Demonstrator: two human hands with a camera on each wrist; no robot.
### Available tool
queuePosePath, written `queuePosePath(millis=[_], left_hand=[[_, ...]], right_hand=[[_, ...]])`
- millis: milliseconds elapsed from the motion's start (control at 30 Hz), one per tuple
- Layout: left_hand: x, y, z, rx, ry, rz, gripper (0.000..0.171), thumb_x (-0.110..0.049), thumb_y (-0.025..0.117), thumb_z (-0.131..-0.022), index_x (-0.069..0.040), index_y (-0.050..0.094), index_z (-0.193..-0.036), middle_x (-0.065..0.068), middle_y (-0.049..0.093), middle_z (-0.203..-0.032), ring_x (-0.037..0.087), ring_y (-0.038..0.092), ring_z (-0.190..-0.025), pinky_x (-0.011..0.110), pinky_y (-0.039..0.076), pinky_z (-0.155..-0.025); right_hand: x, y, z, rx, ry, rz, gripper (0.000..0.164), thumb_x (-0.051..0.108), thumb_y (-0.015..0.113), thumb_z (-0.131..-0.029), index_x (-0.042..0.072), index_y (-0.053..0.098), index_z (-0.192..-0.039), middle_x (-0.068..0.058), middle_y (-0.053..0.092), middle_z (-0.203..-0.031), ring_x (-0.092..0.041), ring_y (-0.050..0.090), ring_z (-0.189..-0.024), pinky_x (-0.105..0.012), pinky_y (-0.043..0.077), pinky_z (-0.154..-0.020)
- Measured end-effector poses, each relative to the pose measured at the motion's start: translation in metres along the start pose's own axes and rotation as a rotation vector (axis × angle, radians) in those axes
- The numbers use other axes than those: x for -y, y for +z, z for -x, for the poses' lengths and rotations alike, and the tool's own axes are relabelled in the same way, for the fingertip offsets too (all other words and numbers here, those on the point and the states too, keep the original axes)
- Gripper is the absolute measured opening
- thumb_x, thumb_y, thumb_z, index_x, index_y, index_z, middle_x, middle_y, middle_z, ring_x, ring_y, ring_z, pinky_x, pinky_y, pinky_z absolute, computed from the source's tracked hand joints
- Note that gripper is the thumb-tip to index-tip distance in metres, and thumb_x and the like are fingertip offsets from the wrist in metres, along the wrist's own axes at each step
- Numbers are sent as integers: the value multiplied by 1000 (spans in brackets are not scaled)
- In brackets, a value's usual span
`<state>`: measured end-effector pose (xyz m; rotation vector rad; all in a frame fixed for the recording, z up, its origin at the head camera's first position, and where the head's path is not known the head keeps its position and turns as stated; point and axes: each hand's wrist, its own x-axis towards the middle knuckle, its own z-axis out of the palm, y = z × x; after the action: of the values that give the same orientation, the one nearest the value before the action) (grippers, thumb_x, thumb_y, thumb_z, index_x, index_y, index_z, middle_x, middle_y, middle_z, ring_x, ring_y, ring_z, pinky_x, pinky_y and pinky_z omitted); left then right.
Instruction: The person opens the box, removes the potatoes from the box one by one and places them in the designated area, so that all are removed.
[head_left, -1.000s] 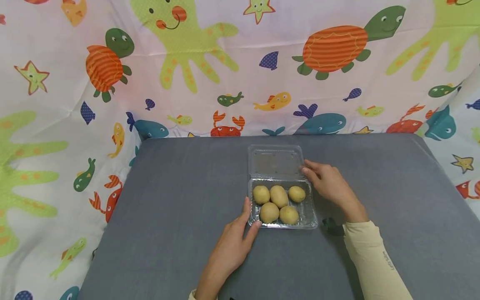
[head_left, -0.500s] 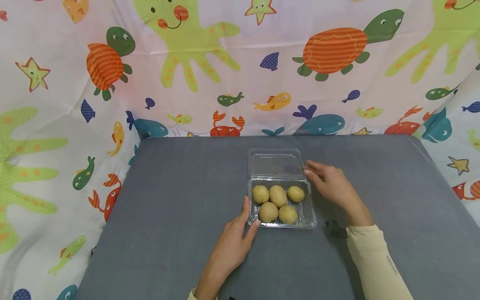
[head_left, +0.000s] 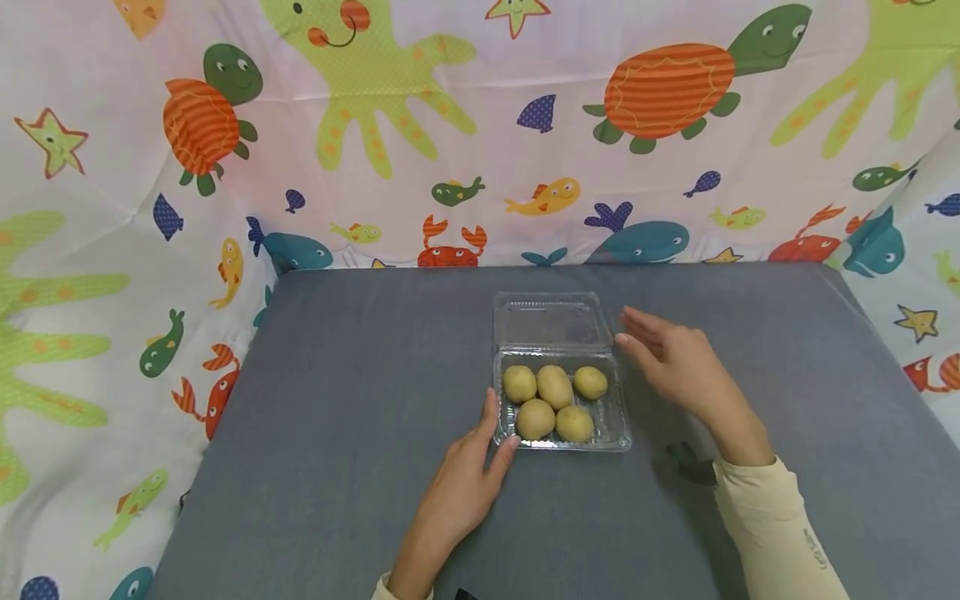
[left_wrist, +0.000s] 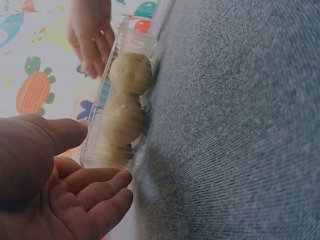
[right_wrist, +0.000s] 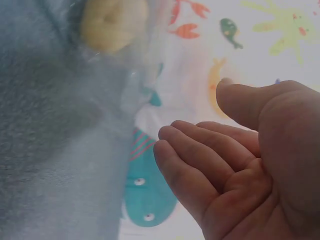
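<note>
A clear plastic clamshell box (head_left: 611, 429) lies on the grey cloth with its lid (head_left: 553, 321) laid back, away from me. Several potatoes (head_left: 555, 386) sit inside it, in a row of three and a front pair. My left hand (head_left: 461, 483) touches the box's left front corner; the index finger runs along the left side and the thumb meets the front edge. In the left wrist view that thumb (left_wrist: 70, 135) is at the box's rim, with the other fingers loosely extended. To the right of the lid, my right hand (head_left: 678, 362) hovers with nothing held, apart from the box.
A grey cloth (head_left: 360, 433) covers the table. White curtains (head_left: 480, 142) printed with sea animals rise behind it and at both sides. A dark patch (head_left: 690, 462) lies on the cloth beneath the right wrist. A small black object (head_left: 465, 594) shows at the bottom edge.
My right hand has come off the lid's right edge and moved a little to the right. The left hand stays at the box's corner, and the potatoes keep their places.
</note>
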<state>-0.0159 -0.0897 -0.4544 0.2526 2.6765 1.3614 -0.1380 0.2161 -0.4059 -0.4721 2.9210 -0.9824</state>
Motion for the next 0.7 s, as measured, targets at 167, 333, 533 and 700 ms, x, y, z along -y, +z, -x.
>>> queuePosePath(millis=[167,333,533,700], left_hand=[[-1,0,-2,5,-4,1,72,-33,56,-112,-8,20,-169,11,32,-169,28,43,-149,49,39,-121],[-2,1,-2,-2,7,4,72,-32,57,-112,-6,21,-168,13,32,-169,29,43,-149,50,39,-121],[-1,1,-1,4,-4,3,71,-33,55,-112,-6,20,-169,11,30,-169,29,41,-151,51,38,-121],[-1,1,-1,9,-25,-2,72,-33,56,-112,-9,19,-169,9,30,-169,27,41,-151,50,38,-122]], right_hand=[[16,-8,8,22,-16,2,61,34,63,-109,1,48,-157,-20,59,-151,-38,65,-129,-57,54,-101],[32,-13,17,80,-52,5,63,38,64,-108,3,48,-158,-20,57,-153,-38,64,-131,-58,53,-102],[42,-9,25,143,-113,22,61,35,66,-107,1,51,-155,-19,60,-150,-37,66,-129,-57,55,-102],[46,-3,30,167,-150,44,59,33,69,-105,0,55,-152,-18,63,-146,-36,67,-127,-57,55,-101]])
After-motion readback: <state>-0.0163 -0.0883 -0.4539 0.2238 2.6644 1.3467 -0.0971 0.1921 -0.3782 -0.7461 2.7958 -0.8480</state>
